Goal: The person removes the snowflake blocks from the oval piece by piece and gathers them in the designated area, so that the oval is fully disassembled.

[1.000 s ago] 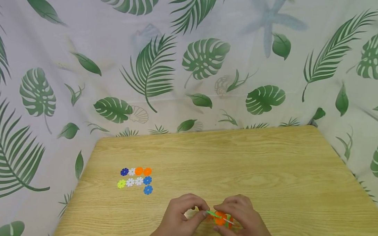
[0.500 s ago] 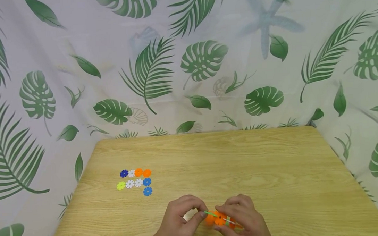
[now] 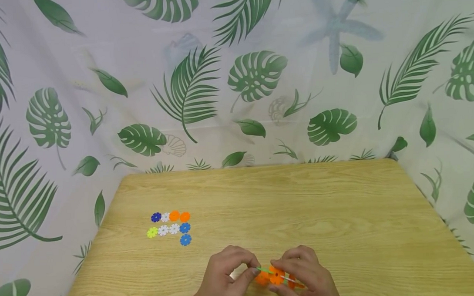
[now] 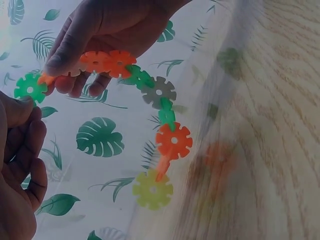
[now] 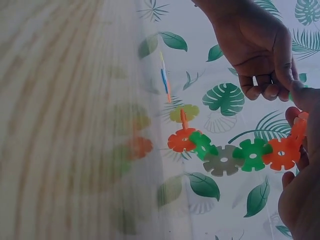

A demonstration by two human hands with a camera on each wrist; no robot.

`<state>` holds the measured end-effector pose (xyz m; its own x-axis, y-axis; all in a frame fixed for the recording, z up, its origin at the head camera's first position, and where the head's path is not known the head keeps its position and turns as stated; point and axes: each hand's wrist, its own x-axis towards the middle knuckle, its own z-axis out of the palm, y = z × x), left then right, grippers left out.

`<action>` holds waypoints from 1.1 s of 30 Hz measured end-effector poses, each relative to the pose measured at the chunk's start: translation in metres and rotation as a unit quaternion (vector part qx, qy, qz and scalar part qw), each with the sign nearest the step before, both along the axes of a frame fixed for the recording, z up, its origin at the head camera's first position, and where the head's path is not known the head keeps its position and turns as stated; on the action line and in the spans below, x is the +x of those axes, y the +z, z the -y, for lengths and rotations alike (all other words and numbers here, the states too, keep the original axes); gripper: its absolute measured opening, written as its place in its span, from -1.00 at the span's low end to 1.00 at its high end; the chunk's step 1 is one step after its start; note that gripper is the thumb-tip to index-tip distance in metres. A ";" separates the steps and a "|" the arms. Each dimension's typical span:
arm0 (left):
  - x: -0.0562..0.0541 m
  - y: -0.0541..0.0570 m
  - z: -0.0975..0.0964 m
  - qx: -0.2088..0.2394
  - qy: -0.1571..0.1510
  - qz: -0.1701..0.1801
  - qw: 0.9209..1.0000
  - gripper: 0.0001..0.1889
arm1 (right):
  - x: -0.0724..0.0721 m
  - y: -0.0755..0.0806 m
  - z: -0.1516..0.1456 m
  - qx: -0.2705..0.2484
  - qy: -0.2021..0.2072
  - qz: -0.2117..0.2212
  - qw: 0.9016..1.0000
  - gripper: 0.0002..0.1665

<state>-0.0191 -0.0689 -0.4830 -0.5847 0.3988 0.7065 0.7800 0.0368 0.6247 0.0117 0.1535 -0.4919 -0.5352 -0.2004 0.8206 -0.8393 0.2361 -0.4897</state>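
Note:
My left hand [image 3: 227, 274] pinches a green notched plastic disc [image 4: 30, 88] between thumb and fingertips, near the table's front edge. To its right, my right hand [image 3: 308, 272] grips a chain of interlocking notched discs by an orange disc [image 3: 277, 275]. The green disc's edge meets a small orange part of the chain at the right fingertips in the left wrist view. From the right hand the chain curves down through orange, green and a grey disc [image 4: 159, 92], ending in a yellow disc [image 4: 153, 189]. Right-hand fingers hide some of the held discs.
Loose discs lie flat in rows on the left of the wooden table [image 3: 321, 206]: a dark blue disc [image 3: 156, 217], a yellow-green disc [image 3: 152, 232], white, orange and blue discs [image 3: 185, 240]. A leaf-printed curtain [image 3: 282, 85] stands behind the table and at both sides.
Both hands stay nearly in place. The chain has turned slightly, and more of an orange disc shows below the green disc between the hands. The loose discs have not moved.

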 end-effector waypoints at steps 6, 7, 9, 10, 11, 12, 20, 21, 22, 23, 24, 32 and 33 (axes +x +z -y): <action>-0.007 0.011 0.024 0.025 0.056 0.055 0.997 -0.75 | 0.002 -0.009 -0.026 0.025 -0.060 0.054 0.996 -0.46; -0.008 0.012 0.029 0.025 0.068 0.065 0.995 -0.74 | 0.003 -0.010 -0.030 0.029 -0.074 0.065 0.995 -0.44; -0.011 0.013 0.039 0.017 0.085 0.080 0.993 -0.74 | 0.004 -0.011 -0.037 0.039 -0.095 0.082 0.991 -0.38; -0.012 0.012 0.043 0.013 0.090 0.085 0.992 -0.74 | 0.004 -0.011 -0.039 0.043 -0.098 0.089 0.990 -0.34; -0.012 0.011 0.046 0.009 0.097 0.090 0.991 -0.75 | 0.004 -0.011 -0.040 0.047 -0.100 0.095 0.989 -0.29; -0.012 0.009 0.048 0.008 0.102 0.095 0.990 -0.75 | 0.004 -0.011 -0.041 0.051 -0.099 0.097 0.989 -0.26; -0.009 0.004 0.060 0.011 0.164 0.171 0.971 -0.81 | 0.003 -0.008 -0.037 0.059 -0.098 0.091 0.989 -0.24; -0.008 0.005 0.062 0.013 0.170 0.181 0.968 -0.81 | 0.003 -0.008 -0.037 0.060 -0.098 0.091 0.989 -0.24; -0.008 0.005 0.063 0.015 0.176 0.188 0.966 -0.82 | 0.003 -0.008 -0.037 0.062 -0.099 0.092 0.989 -0.24; -0.008 0.005 0.064 0.017 0.179 0.196 0.964 -0.82 | 0.003 -0.008 -0.037 0.063 -0.099 0.091 0.989 -0.24; -0.008 0.005 0.065 0.017 0.185 0.205 0.961 -0.83 | 0.003 -0.008 -0.037 0.064 -0.100 0.090 0.989 -0.24; -0.010 -0.004 0.080 0.005 0.223 0.249 0.942 -0.86 | 0.002 -0.010 -0.038 0.059 -0.105 0.079 0.990 -0.32; -0.011 -0.005 0.082 0.004 0.231 0.251 0.940 -0.87 | 0.002 -0.010 -0.038 0.059 -0.105 0.077 0.990 -0.33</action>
<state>-0.0297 -0.1509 -0.4879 -0.9548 0.0162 0.2969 0.2885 0.2924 0.9117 0.0140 0.1919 -0.5020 -0.6919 -0.1601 0.7041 -0.6831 0.4610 -0.5664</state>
